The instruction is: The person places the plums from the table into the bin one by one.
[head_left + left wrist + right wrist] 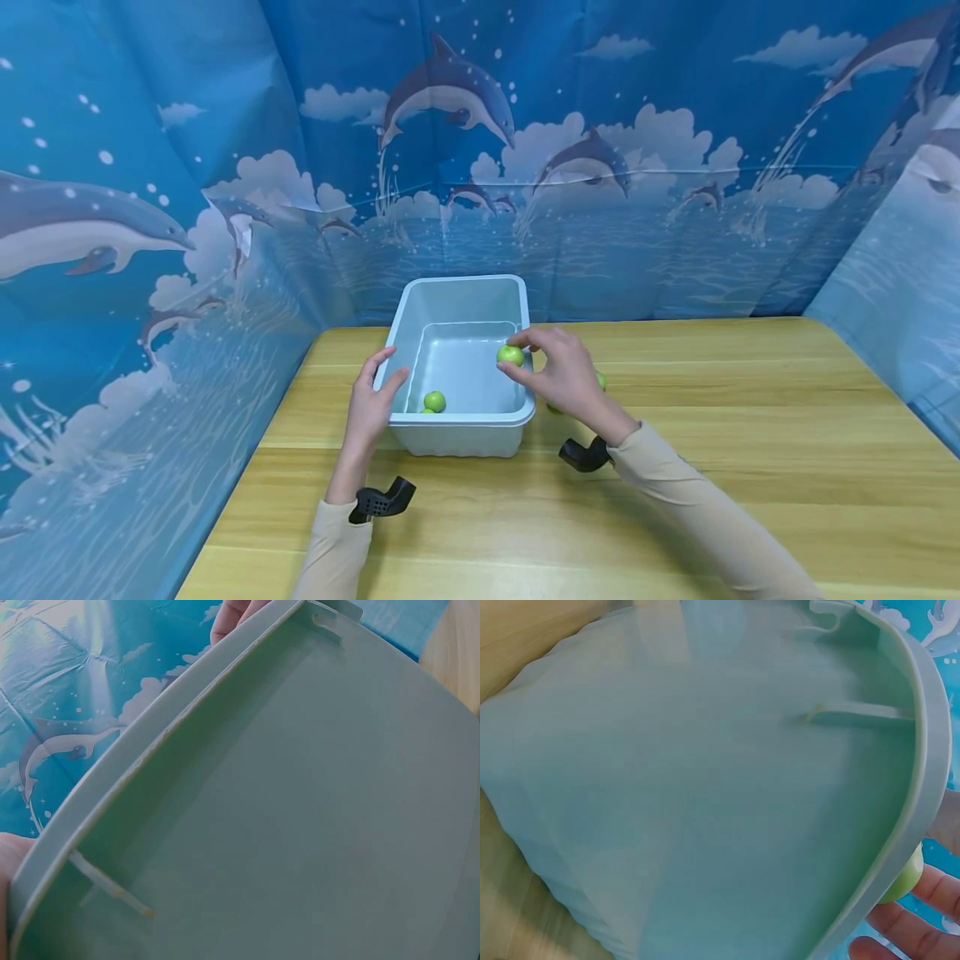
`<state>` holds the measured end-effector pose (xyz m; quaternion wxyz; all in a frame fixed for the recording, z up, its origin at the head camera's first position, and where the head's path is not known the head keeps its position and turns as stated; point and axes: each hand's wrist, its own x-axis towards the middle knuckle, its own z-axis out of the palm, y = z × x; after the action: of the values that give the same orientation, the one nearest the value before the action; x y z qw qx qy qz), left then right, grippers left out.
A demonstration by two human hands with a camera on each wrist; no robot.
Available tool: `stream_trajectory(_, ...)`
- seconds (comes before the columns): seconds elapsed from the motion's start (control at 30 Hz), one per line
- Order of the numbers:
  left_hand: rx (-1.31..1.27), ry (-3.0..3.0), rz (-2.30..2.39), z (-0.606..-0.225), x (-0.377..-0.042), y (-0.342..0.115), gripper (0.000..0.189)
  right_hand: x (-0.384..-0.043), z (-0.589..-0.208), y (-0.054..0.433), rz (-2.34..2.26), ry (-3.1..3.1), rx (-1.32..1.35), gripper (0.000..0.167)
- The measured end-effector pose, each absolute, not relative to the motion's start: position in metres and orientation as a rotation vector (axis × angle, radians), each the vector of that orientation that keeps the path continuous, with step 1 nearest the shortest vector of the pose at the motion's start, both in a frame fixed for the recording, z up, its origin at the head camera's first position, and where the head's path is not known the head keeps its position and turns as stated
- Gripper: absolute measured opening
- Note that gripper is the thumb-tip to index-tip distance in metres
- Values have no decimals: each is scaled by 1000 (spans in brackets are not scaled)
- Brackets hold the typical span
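Note:
My right hand (pixel 562 371) pinches a small round green fruit (pixel 510 356) between thumb and fingers, above the right side of a pale blue plastic basin (pixel 457 420). In the right wrist view, part of that green fruit (pixel 904 877) shows behind the basin's rim beside the fingers. My left hand (pixel 370 406) is at the basin's left rim with thumb and fingers spread apart, their tips over the inside. Inside the basin, a green fruit (pixel 434 401) lies in the near left corner, with another partly hidden by the front rim.
On the wooden table (pixel 720 467), another green fruit (pixel 602 380) shows partly behind my right hand. A blue dolphin-print sheet (pixel 480 167) hangs behind the table and along its sides. Black wrist mounts (pixel 382 500) sit on both forearms.

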<state>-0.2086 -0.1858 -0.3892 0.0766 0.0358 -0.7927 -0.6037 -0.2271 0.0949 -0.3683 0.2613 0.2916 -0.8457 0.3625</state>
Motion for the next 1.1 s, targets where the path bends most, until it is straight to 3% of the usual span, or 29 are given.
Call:
stream_trajectory(0.77, 111, -2377, -1815, -388, -207, -185, 51, -228, -375, 101, 1021, -2270, 745, 22)
stream_trajectory(1.1, 148, -2388, -1812, -389, -207, -185, 48, -231, -385, 119, 1080, -2284, 605, 25)
